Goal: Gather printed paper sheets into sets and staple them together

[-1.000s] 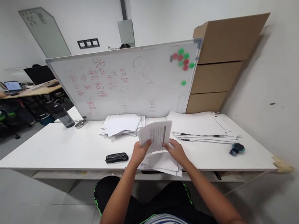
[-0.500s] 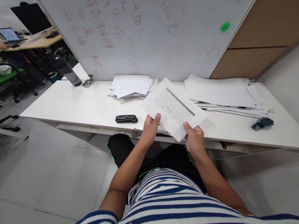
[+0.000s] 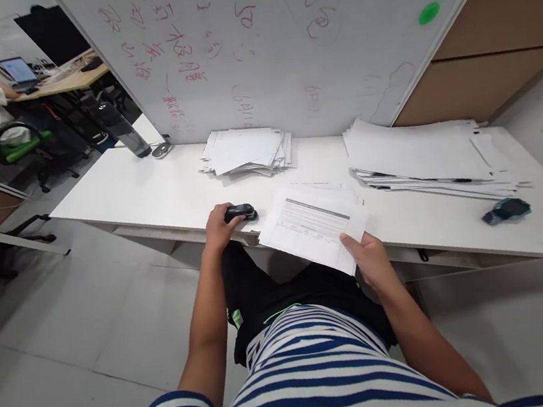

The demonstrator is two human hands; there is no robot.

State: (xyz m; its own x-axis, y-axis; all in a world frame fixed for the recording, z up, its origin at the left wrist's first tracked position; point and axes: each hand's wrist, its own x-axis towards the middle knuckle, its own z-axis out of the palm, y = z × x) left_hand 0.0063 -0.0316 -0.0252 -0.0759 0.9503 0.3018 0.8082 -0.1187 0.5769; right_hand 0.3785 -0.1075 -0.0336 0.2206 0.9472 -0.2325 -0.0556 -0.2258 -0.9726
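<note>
My left hand is closed over a black stapler lying near the front edge of the white table. My right hand pinches the near right corner of a printed sheaf of papers, which juts past the table's front edge. More sheets lie under it on the table.
A messy paper stack sits at the back centre, a larger stack at the right. A whiteboard leans behind, with cardboard beside it. A dark bottle, a small blue-black object; a person at a desk far left.
My left hand has let go of the papers and moved left onto the stapler. My right hand alone holds the sheaf, now lower and flatter. The view has shifted closer.
</note>
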